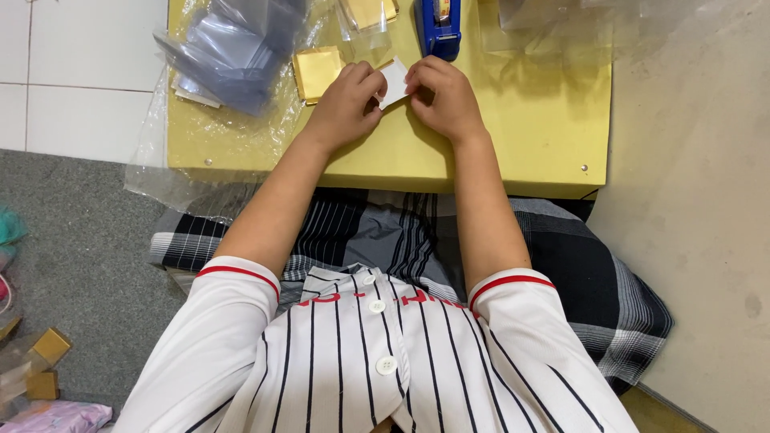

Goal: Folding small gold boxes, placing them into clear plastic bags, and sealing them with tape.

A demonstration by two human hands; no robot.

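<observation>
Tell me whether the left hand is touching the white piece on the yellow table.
Touching. The head view shows the left hand and right hand both pinching the white piece, fingers overlapping its edges with no gap.

- A small white piece (394,82), flat and thin like a folded slip or tiny packet, is sitting between the left hand (346,103) and the right hand (443,98).
- Both hands are pinching it by its edges, the fingers curling over it and hiding much of its outline.
- Only a pale, roughly four-cornered patch is showing, with one corner pointing away from the person.
- It is lying tilted, its lower edge resting on or just above the yellow surface (529,120); which one cannot be told.
- It is sitting toward the far middle of that surface, just in front of the person's forearms.
</observation>
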